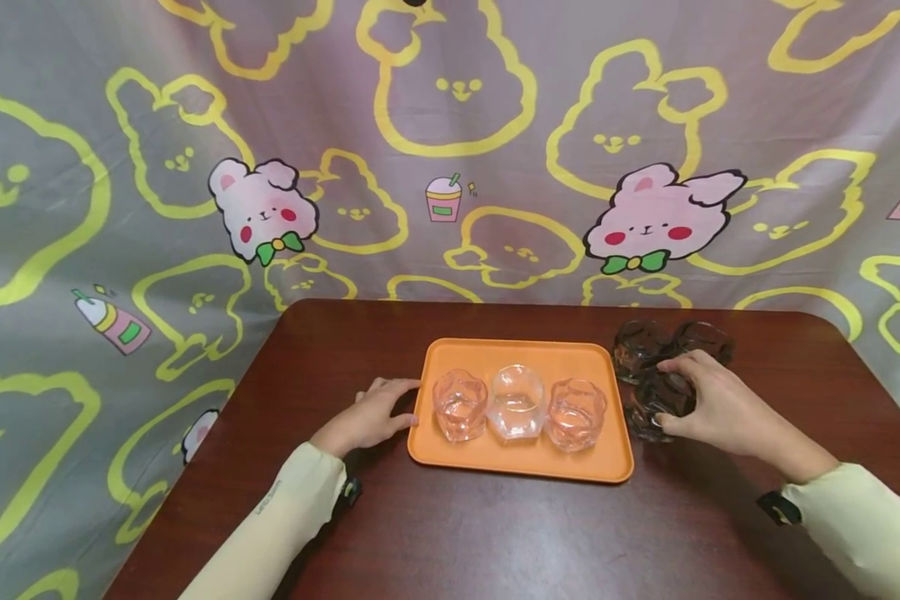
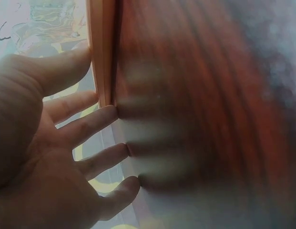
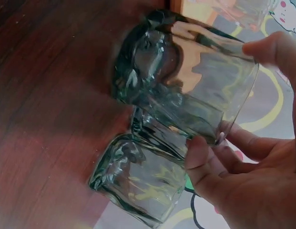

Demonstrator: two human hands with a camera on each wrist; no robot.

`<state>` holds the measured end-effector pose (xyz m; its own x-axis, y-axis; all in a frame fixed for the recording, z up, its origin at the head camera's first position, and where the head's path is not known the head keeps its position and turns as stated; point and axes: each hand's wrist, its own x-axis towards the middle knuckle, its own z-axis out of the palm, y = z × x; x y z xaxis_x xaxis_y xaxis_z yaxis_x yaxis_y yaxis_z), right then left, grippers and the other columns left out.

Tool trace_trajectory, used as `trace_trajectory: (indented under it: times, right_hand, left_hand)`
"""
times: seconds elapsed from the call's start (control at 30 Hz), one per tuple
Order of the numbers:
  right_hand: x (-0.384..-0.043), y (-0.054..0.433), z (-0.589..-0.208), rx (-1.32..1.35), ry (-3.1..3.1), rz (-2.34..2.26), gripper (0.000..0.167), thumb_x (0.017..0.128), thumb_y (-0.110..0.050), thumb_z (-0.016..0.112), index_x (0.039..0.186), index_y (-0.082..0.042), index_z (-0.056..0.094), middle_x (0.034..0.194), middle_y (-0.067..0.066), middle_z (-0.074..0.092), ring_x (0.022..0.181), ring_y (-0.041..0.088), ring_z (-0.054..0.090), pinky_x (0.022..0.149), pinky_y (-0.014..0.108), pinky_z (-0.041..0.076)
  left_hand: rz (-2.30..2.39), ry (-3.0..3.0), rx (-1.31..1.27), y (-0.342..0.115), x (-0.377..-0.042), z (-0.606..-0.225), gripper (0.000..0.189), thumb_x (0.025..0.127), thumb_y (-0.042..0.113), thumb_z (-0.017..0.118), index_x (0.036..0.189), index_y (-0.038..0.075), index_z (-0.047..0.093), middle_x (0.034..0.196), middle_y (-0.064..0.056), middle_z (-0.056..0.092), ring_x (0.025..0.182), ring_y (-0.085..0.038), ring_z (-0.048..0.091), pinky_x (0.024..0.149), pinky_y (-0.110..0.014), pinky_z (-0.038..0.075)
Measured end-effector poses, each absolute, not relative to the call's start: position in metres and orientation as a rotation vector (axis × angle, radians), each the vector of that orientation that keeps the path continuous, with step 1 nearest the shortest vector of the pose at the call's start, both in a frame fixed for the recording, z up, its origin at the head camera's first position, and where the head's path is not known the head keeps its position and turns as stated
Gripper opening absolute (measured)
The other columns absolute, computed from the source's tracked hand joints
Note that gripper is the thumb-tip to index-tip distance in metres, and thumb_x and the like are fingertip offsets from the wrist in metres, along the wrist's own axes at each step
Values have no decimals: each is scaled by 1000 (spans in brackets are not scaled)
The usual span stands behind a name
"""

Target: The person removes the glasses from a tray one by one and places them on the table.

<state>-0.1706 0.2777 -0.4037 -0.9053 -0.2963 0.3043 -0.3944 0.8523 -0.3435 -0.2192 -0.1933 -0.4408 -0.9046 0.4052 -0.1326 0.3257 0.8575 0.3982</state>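
My right hand [image 1: 720, 412] pinches a smoky glass tumbler [image 1: 648, 407] by its rim, thumb on one side and fingers on the other. In the right wrist view this glass tumbler [image 3: 195, 71] has a thick, greenish base close to the tabletop. Two more smoky tumblers stand just behind it, one at the left [image 1: 636, 346] and one at the right [image 1: 708, 337]. My left hand [image 1: 371, 415] rests by the orange tray [image 1: 450, 457], thumb and fingertips at its left edge. In the left wrist view the fingers [image 2: 88, 126] are spread and extended.
Three clear glasses stand in a row on the tray: a left one [image 1: 461, 408], a middle one [image 1: 517, 408] and a right one [image 1: 576, 417]. The dark wooden table [image 1: 450, 542] meets a printed cloth curtain [image 1: 495, 250] at its back and left.
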Motion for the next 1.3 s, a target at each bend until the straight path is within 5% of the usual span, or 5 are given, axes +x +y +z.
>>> trace_trajectory:
  times: [0.3,0.57,0.8,1.1,1.3]
  right_hand:
    - [-171,279,-405,538,-2757,654,74,62,-30,89,119,5,56,106,15,52,83,27,52,66,46,44]
    - [-170,281,-405,558,-2745,647,79,65,-29,88,128,0,50,111,14,51,66,15,45,53,29,40]
    - [-168,278,-394,564,-2675,687,79,64,-30,88,128,-1,52,112,14,53,99,29,45,73,48,40]
    - [-160,244,-391,776,-2545,753,77,60,-23,91,126,-6,55,120,2,53,108,15,45,84,22,36]
    - [-160,221,-397,871,-2591,766,76,64,-31,88,128,-9,53,124,1,49,113,16,45,86,41,41]
  left_hand:
    - [547,2830,568,-194,-218,-440,59,87,30,69,139,16,47,138,-7,48,121,-27,39,91,-55,30]
    - [563,2822,576,-194,-218,-439,59,87,30,69,140,16,46,139,-6,47,121,-26,39,91,-55,29]
    - [551,2815,561,-193,-218,-439,60,88,30,68,141,16,45,140,-5,46,122,-24,39,91,-52,29]
    - [555,2813,559,-194,-218,-440,60,88,30,68,141,16,44,141,-5,45,123,-25,38,92,-53,29]
    - [557,2807,551,-193,-219,-441,59,88,30,68,141,17,44,141,-5,45,124,-24,37,93,-53,28]
